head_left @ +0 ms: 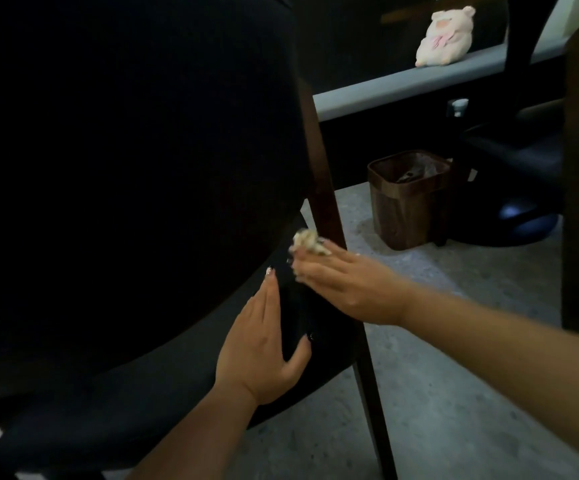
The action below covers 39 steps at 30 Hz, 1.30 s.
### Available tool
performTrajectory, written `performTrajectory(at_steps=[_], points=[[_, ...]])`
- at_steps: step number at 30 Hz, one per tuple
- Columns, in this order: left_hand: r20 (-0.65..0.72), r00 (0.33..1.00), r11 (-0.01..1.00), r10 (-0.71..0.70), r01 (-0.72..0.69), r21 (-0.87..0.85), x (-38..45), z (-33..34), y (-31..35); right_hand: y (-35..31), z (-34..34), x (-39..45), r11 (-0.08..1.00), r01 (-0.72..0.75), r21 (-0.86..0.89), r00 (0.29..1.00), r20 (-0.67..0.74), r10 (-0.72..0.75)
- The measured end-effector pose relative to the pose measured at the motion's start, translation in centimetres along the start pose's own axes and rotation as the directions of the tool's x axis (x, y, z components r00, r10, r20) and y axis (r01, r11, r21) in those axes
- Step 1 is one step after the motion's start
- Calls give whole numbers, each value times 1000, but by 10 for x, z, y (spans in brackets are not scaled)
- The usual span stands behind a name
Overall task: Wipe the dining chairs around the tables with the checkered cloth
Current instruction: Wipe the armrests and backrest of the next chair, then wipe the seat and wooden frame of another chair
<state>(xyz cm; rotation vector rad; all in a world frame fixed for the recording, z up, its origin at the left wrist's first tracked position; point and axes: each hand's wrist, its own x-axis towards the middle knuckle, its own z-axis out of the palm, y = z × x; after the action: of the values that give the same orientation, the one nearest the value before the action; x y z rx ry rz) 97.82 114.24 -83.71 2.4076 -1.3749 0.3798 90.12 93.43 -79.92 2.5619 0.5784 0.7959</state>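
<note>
- Head view, nearest first: your left hand (263, 344) lies flat on the black chair (125, 202), fingers straight along the seat edge and thumb spread, gripping nothing. Keep it pressing there so the chair does not shift while you wipe.
- Just beyond it, your right hand (343, 282) has its fingers closed on the bunched checkered cloth (310, 241), which shows past the fingertips at the spot where the seat meets the brown chair leg (326, 202).
- That junction is likely to trap dust, so work the cloth into the corner, then run it down the leg in one long stroke.
- The cloth looks tightly wadded; opening it out a little would probably cover more surface per pass.
- The dark upholstery hides marks in this dim light, so overlap your strokes.
- Farther off, a wooden bin (407, 199) stands on the floor, and a pink plush toy (445, 36) rests on a grey ledge (385, 88).
</note>
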Motion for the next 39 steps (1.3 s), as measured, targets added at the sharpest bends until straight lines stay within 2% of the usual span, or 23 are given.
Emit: performTrajectory(at_steps=[1,2,3,5,7,11,13,15,17,18,19,21,22,25,29,32,34,36,39], points=[[-2,1000,1000,-4,4,3,0,1,-1,6,-4,7,978,166,-126,973,181,-142],[-2,1000,1000,-4,4,10,-1,1,-1,8,-10,16,936,278,-218,914,359,-188],[3,1000,1000,-4,4,18,-1,2,-1,9,-16,28,901,319,-293,864,481,-149],[14,1000,1000,-5,5,27,-1,4,-2,15,-33,56,871,217,-441,854,518,50],[28,1000,999,2,-3,51,1,5,-3,19,-44,79,847,160,-507,844,515,149],[19,1000,997,25,-26,68,1,7,-5,-8,-25,72,949,79,-307,711,684,162],[15,1000,998,19,-20,67,2,8,-5,-23,-15,49,971,44,-237,770,627,118],[19,1000,997,21,-22,70,3,7,-5,-28,-17,33,987,-74,-143,833,535,140],[20,999,996,42,-43,72,2,2,-2,-33,-35,23,955,-292,45,854,462,239],[-7,999,997,52,-52,51,-2,-2,1,-36,-48,19,892,-420,166,861,384,334],[-43,998,998,54,-53,13,-6,-8,4,-36,-65,14,823,-502,267,861,248,444],[-116,993,995,21,-32,-90,-15,-27,15,-32,-106,7,751,-526,399,807,-44,589],[-157,987,991,13,-34,-130,-20,-40,22,-27,-128,5,736,-511,443,772,-140,620],[-340,930,964,140,-206,-168,-33,-99,43,-5,-199,23,715,-476,512,666,-321,673],[-495,796,907,348,-420,-38,-47,-198,68,9,-274,72,773,-320,548,591,-522,615],[-560,706,881,434,-463,99,-52,-271,77,4,-302,118,792,-194,579,640,-537,549],[-591,677,890,439,-418,182,-52,-314,70,-3,-309,149,756,-165,634,691,-473,547],[-621,689,924,375,-328,194,-51,-347,54,-8,-314,178,665,-216,715,754,-311,579],[-627,767,991,135,-114,75,-41,-383,21,-5,-315,219,501,-406,764,841,99,532]])
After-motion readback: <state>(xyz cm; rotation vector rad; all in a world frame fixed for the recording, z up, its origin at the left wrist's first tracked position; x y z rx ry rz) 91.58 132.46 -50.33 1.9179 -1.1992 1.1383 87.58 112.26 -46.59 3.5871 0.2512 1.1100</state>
